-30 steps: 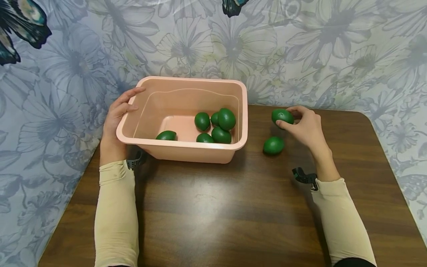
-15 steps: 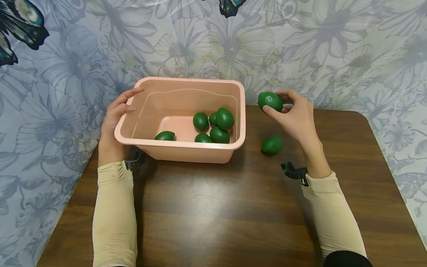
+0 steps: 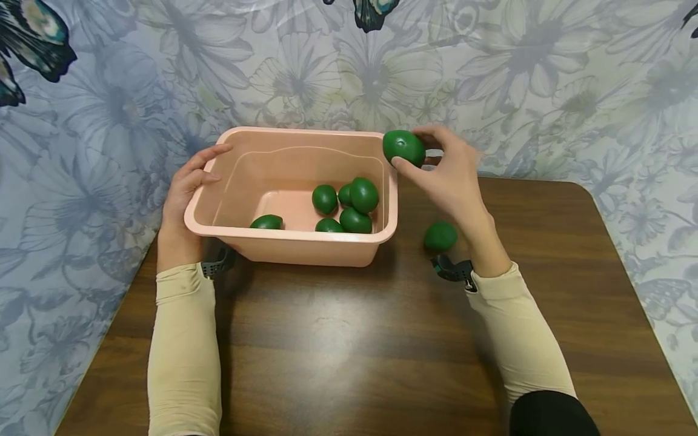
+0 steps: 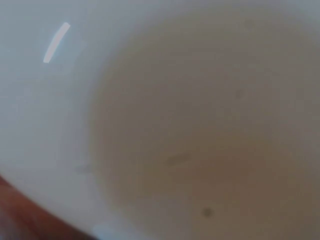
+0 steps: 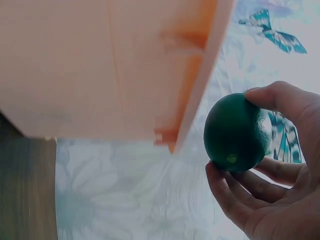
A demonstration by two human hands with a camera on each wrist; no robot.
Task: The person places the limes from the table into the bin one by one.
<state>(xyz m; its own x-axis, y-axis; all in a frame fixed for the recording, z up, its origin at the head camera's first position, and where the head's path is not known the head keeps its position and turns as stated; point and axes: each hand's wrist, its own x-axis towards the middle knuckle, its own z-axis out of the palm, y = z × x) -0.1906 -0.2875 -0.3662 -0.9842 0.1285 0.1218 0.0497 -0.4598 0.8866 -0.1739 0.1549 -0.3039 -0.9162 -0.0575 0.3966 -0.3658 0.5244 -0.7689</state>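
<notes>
A pale pink plastic tub (image 3: 294, 250) stands on the table, several dark green limes (image 3: 356, 220) lying in its bottom, mostly at the right. My left hand (image 3: 185, 200) grips the tub's left rim, fingertips reaching over the edge. My right hand (image 3: 452, 169) pinches another lime (image 3: 403, 147) between thumb and fingers, at the tub's upper right corner in the head view. In the right wrist view that lime (image 5: 234, 132) shows a small pale stem spot, beside the tub's rim (image 5: 205, 80). One more lime (image 3: 440, 236) lies on the table right of the tub, near my right wrist.
The brown wooden table (image 3: 327, 339) has a rounded far right corner. Behind it hangs a floral wall covering (image 3: 518, 79) with butterflies, close to the tub's back. The left wrist view is filled by a blurred pale surface (image 4: 200, 100).
My right hand has carried its lime left and upward from above the table to the tub's right rim. The left hand keeps its grip on the tub.
</notes>
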